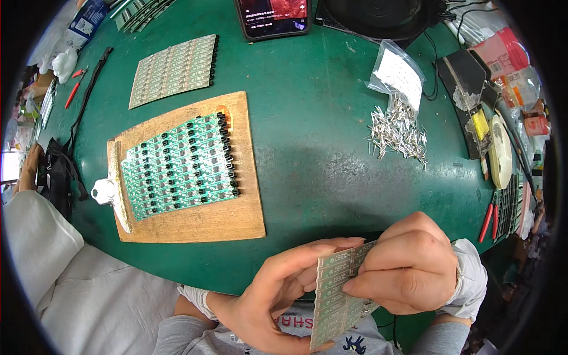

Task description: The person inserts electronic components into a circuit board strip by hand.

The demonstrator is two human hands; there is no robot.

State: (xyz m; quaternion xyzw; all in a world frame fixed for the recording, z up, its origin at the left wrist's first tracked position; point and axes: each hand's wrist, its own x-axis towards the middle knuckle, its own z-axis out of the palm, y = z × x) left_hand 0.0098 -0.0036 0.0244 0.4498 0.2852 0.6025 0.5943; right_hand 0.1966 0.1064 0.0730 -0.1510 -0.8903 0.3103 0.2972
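A bare green-grey circuit board panel (332, 310) stands tilted in front of my chest. My left hand (263, 296) grips it by its left side, fingertips at the upper edge and thumb at the bottom corner. My right hand (414, 266) is closed in a pinch against the board's face; whatever its fingertips hold is hidden. A small metal part shows on the panel just below those fingers. Farther off, a heap of small silvery cylindrical parts with thin leads (397, 137) spills from a clear plastic bag (399, 71) with a white label.
On the left lies a wooden clipboard (251, 216) carrying a green panel with black components (183, 163). Behind it rests another circuit board panel (173, 70). A phone (275, 21) stands at the back. Red-handled tools (487, 222), a black box (464, 74) and packages crowd the right edge.
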